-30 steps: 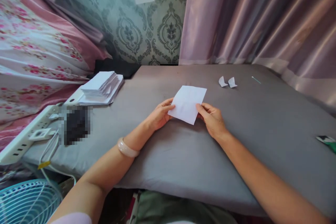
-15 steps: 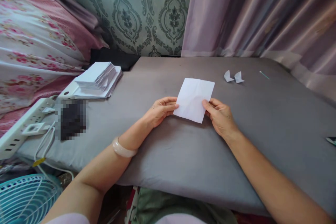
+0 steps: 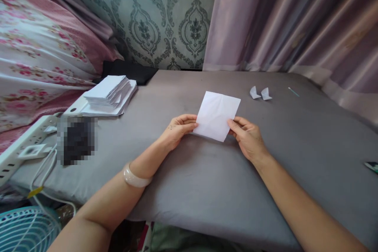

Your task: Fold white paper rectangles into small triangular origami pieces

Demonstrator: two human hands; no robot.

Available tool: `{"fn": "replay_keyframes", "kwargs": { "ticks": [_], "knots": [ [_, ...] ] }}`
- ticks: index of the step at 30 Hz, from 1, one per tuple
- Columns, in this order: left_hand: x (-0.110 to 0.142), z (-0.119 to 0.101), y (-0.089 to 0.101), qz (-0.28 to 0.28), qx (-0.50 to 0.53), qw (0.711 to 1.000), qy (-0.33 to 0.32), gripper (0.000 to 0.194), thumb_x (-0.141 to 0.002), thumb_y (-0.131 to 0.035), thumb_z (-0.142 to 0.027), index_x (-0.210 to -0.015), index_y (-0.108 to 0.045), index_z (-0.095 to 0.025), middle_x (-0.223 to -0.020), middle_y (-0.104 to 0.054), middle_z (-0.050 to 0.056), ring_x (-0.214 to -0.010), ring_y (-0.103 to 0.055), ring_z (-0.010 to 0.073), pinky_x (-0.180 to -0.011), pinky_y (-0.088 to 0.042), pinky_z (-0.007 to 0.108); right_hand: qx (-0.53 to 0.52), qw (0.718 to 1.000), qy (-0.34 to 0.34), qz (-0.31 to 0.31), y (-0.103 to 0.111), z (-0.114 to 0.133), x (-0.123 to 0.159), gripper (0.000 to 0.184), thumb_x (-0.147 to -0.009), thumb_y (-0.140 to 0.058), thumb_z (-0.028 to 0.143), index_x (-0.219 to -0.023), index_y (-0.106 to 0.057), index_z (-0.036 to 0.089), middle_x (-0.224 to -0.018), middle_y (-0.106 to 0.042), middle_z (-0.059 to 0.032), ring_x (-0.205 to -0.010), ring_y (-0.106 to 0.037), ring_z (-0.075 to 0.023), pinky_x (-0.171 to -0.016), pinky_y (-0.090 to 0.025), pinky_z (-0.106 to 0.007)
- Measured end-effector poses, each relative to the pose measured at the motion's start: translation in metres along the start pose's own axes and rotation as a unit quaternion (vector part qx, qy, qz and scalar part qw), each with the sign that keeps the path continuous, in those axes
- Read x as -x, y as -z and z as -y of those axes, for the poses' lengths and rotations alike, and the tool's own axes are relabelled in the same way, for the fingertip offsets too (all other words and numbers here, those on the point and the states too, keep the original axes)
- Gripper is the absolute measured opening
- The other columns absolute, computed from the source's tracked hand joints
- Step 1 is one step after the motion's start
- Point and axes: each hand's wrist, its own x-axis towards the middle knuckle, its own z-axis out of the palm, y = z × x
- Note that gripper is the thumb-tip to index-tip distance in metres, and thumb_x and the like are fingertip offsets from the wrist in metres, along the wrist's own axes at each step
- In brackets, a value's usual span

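Observation:
A white square sheet of paper [image 3: 217, 116] with faint creases is held above the grey cloth surface. My left hand [image 3: 180, 128] pinches its left edge, thumb on top and fingers partly hidden behind. On the right edge, my right hand [image 3: 246, 134] grips the sheet the same way, thumb over the front. Beyond my right hand lie two small folded paper pieces, the left one [image 3: 254, 93] and the right one [image 3: 266, 94], side by side.
Stacked white paper [image 3: 106, 96] stands at the left beside a white power strip [image 3: 28, 145] with plugged cables. A blurred dark object [image 3: 78, 141] lies near it. A cotton swab [image 3: 293, 92] rests far right. A blue fan [image 3: 28, 228] sits lower left.
The view has tilted slightly, so the scene sits a little lower. Both hands still hold the sheet, which now appears flatter and slightly turned.

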Motion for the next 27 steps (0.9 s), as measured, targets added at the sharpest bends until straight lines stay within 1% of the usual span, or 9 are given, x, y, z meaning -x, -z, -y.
{"fn": "replay_keyframes", "kwargs": {
  "ticks": [9,12,14,17,18,20,21,23,27],
  "knots": [
    [-0.002,0.003,0.000,-0.013,-0.005,1.000,-0.022,0.028,-0.060,-0.080,-0.018,-0.087,-0.072,-0.015,-0.084,-0.073,0.003,-0.077,-0.064,0.0114,-0.079,-0.047,0.025,0.042,0.999,0.017,-0.012,0.001,-0.002,-0.001,0.026,-0.072,-0.077,0.040,-0.089,-0.074,0.021,-0.085,-0.075,-0.0020,-0.077,-0.066,-0.0163,-0.078,-0.052,-0.033],
    [-0.001,0.001,0.000,-0.028,-0.034,0.998,-0.051,0.029,-0.063,-0.079,-0.019,-0.091,-0.072,-0.016,-0.096,-0.073,0.005,-0.092,-0.065,0.0148,-0.089,-0.046,0.027,0.142,0.984,0.098,-0.043,0.005,0.000,-0.002,0.021,-0.076,-0.073,0.038,-0.088,-0.074,0.021,-0.086,-0.075,-0.0024,-0.077,-0.066,-0.0186,-0.077,-0.052,-0.036],
    [-0.001,-0.001,0.000,-0.047,-0.055,0.995,-0.073,0.032,-0.066,-0.078,-0.020,-0.096,-0.071,-0.017,-0.107,-0.071,0.007,-0.105,-0.062,0.0171,-0.095,-0.045,0.028,0.264,0.932,0.237,-0.077,0.008,0.004,0.000,0.014,-0.081,-0.068,0.031,-0.089,-0.074,0.021,-0.090,-0.075,-0.0032,-0.081,-0.065,-0.0200,-0.080,-0.051,-0.037],
    [0.001,-0.004,-0.003,-0.048,-0.029,0.998,-0.040,0.035,-0.074,-0.076,-0.030,-0.104,-0.066,-0.015,-0.107,-0.070,0.011,-0.099,-0.066,0.0193,-0.090,-0.049,0.031,0.458,0.770,0.435,-0.089,0.009,0.008,0.005,0.020,-0.086,-0.059,0.016,-0.099,-0.074,0.022,-0.101,-0.074,-0.0049,-0.091,-0.062,-0.0209,-0.087,-0.047,-0.038],
    [0.001,-0.005,-0.004,-0.034,-0.008,0.999,-0.016,0.036,-0.077,-0.073,-0.034,-0.105,-0.064,-0.013,-0.104,-0.070,0.012,-0.093,-0.068,0.0196,-0.085,-0.052,0.032,0.512,0.719,0.464,-0.077,0.008,0.008,0.006,0.025,-0.086,-0.057,0.012,-0.103,-0.073,0.021,-0.103,-0.073,-0.0057,-0.092,-0.061,-0.0212,-0.086,-0.047,-0.038],
    [0.002,-0.005,-0.007,-0.003,0.027,0.999,0.025,0.038,-0.084,-0.066,-0.041,-0.107,-0.062,-0.011,-0.100,-0.070,0.015,-0.082,-0.069,0.0192,-0.077,-0.055,0.032,0.595,0.647,0.476,-0.023,0.003,0.004,0.009,0.029,-0.087,-0.054,0.008,-0.107,-0.071,0.019,-0.105,-0.073,-0.0075,-0.093,-0.060,-0.0223,-0.083,-0.046,-0.038],
    [0.003,-0.005,-0.009,0.008,0.034,0.999,0.037,0.039,-0.087,-0.061,-0.044,-0.106,-0.061,-0.010,-0.098,-0.070,0.016,-0.078,-0.069,0.0188,-0.074,-0.055,0.031,0.621,0.626,0.471,0.012,0.000,0.001,0.009,0.029,-0.087,-0.053,0.007,-0.107,-0.071,0.017,-0.106,-0.072,-0.0085,-0.094,-0.060,-0.0230,-0.083,-0.046,-0.038],
    [0.002,-0.003,-0.011,0.015,0.035,0.998,0.052,0.041,-0.091,-0.053,-0.046,-0.105,-0.061,-0.008,-0.095,-0.070,0.017,-0.075,-0.069,0.0185,-0.070,-0.056,0.030,0.648,0.605,0.455,0.083,-0.006,-0.006,0.009,0.027,-0.088,-0.051,0.007,-0.105,-0.071,0.015,-0.109,-0.071,-0.0100,-0.097,-0.059,-0.0241,-0.084,-0.046,-0.038],
    [0.001,0.000,-0.009,-0.033,-0.004,0.998,0.047,0.026,-0.089,-0.058,-0.030,-0.100,-0.060,-0.006,-0.090,-0.069,0.015,-0.073,-0.067,0.0168,-0.069,-0.056,0.029,0.653,0.610,0.424,0.146,-0.009,-0.016,0.006,0.029,-0.089,-0.048,0.005,-0.101,-0.071,0.015,-0.113,-0.068,-0.0107,-0.102,-0.057,-0.0245,-0.085,-0.047,-0.038]
  ]
}}
